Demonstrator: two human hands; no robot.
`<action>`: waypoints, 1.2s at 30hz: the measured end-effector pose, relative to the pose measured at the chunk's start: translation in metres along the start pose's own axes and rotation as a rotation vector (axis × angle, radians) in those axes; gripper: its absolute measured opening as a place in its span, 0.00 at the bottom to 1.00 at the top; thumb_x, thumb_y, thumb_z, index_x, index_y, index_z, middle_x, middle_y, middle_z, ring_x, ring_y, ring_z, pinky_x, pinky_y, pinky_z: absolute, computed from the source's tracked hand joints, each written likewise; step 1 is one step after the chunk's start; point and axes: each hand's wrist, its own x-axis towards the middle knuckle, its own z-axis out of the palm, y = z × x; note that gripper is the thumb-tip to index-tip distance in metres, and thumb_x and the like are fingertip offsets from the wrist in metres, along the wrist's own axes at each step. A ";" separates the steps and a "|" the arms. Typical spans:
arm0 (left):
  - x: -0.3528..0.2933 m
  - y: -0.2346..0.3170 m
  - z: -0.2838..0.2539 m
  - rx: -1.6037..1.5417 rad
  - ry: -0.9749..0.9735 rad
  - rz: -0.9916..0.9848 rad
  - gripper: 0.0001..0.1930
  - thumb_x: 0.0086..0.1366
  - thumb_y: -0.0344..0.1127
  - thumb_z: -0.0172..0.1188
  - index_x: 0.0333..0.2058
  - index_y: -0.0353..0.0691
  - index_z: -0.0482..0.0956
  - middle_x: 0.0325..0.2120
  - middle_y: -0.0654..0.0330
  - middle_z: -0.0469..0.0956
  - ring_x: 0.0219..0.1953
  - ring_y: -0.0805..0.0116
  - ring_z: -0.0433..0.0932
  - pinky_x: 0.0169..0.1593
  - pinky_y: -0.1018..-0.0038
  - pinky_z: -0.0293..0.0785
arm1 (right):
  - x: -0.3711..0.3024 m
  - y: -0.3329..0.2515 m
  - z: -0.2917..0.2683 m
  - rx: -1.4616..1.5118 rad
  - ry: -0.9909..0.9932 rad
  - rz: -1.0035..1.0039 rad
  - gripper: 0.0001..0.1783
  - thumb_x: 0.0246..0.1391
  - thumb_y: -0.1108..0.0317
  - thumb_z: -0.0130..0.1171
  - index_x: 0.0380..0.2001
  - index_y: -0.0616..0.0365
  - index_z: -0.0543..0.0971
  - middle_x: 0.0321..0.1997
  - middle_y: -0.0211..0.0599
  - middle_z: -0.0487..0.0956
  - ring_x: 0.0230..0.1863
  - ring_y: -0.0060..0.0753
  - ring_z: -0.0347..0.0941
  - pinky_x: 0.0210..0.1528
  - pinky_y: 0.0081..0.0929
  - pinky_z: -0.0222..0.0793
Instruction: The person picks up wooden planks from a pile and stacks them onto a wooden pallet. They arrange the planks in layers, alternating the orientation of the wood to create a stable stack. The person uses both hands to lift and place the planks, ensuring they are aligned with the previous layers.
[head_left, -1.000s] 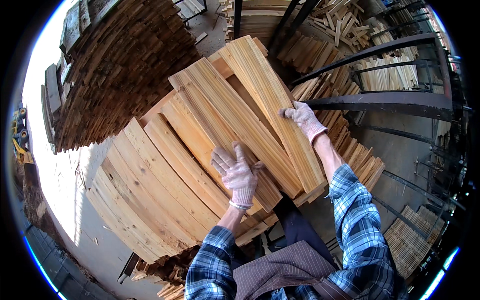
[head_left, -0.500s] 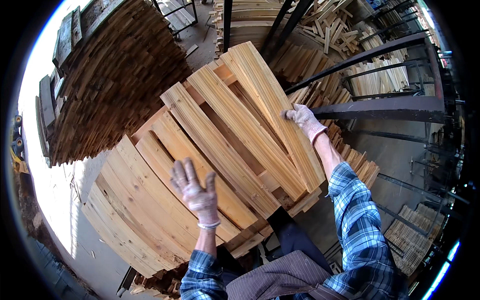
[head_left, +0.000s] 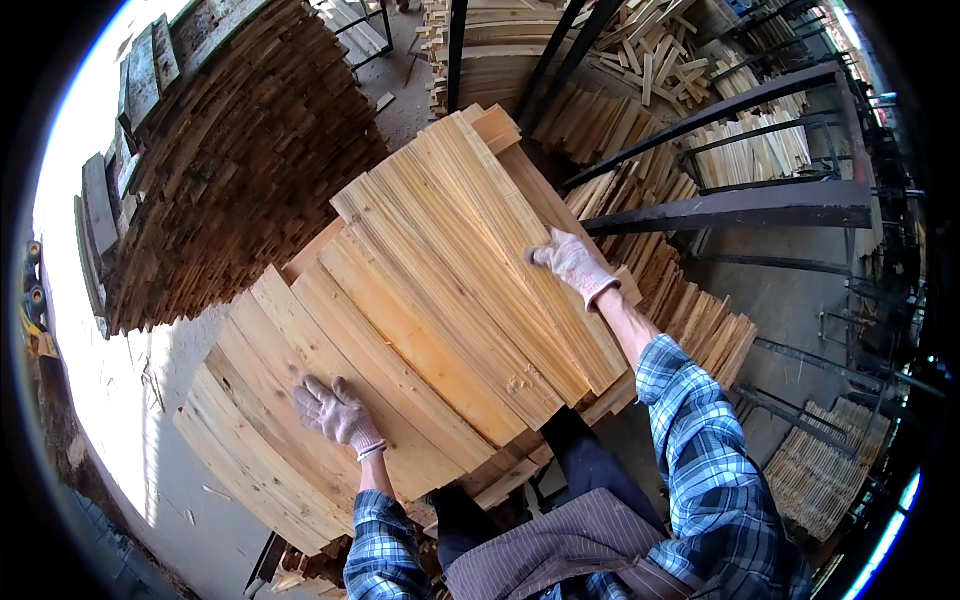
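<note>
A layer of pale wooden boards [head_left: 400, 330] lies side by side in front of me, tilted across the view. My left hand [head_left: 340, 415], in a light work glove, rests flat with spread fingers on the boards toward the left. In a matching glove, my right hand [head_left: 578, 268] is at the outer edge of the rightmost long board [head_left: 500, 240]. Its thumb side lies over the top face, and the other fingers are partly hidden at the edge. Most boards sit close together, with a lower board [head_left: 535, 190] showing beyond the right edge.
A tall, dark stack of boards [head_left: 240, 160] stands at the far left. Black metal rails [head_left: 740, 205] stick out at the right, above more stacked wood [head_left: 690, 310]. Loose wood pieces [head_left: 650, 60] lie in a heap farther back. Bundled thin slats [head_left: 825, 470] sit at the lower right.
The right-hand boards have shifted left, closing the gaps between them, with my right hand moving left along with them. My left hand has come down from above onto the left boards.
</note>
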 end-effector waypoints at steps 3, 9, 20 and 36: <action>0.004 0.002 -0.002 0.044 -0.047 0.003 0.31 0.69 0.55 0.40 0.63 0.42 0.59 0.65 0.47 0.55 0.68 0.50 0.50 0.67 0.54 0.42 | -0.024 -0.033 0.013 -0.952 0.222 0.015 0.60 0.39 0.37 0.67 0.68 0.52 0.50 0.53 0.53 0.70 0.49 0.46 0.72 0.51 0.36 0.69; 0.004 0.005 -0.002 0.107 -0.083 -0.045 0.32 0.70 0.56 0.39 0.65 0.43 0.56 0.65 0.47 0.53 0.68 0.51 0.49 0.67 0.54 0.42 | -0.038 -0.072 0.012 -0.907 0.151 0.048 0.64 0.36 0.40 0.70 0.70 0.43 0.43 0.52 0.51 0.66 0.45 0.46 0.70 0.49 0.33 0.72; 0.004 0.005 -0.005 0.048 -0.008 0.045 0.33 0.69 0.58 0.39 0.63 0.41 0.60 0.65 0.46 0.54 0.68 0.48 0.49 0.68 0.55 0.38 | 0.021 -0.005 -0.026 -0.696 0.274 -0.057 0.34 0.54 0.57 0.59 0.63 0.26 0.62 0.59 0.44 0.64 0.57 0.49 0.66 0.61 0.35 0.64; 0.002 -0.026 -0.030 -0.566 -0.098 0.007 0.34 0.60 0.58 0.54 0.59 0.43 0.66 0.62 0.48 0.60 0.66 0.47 0.52 0.68 0.53 0.45 | -0.002 -0.005 -0.007 -0.974 0.150 -0.266 0.34 0.53 0.54 0.56 0.64 0.43 0.62 0.57 0.61 0.69 0.54 0.59 0.69 0.57 0.42 0.64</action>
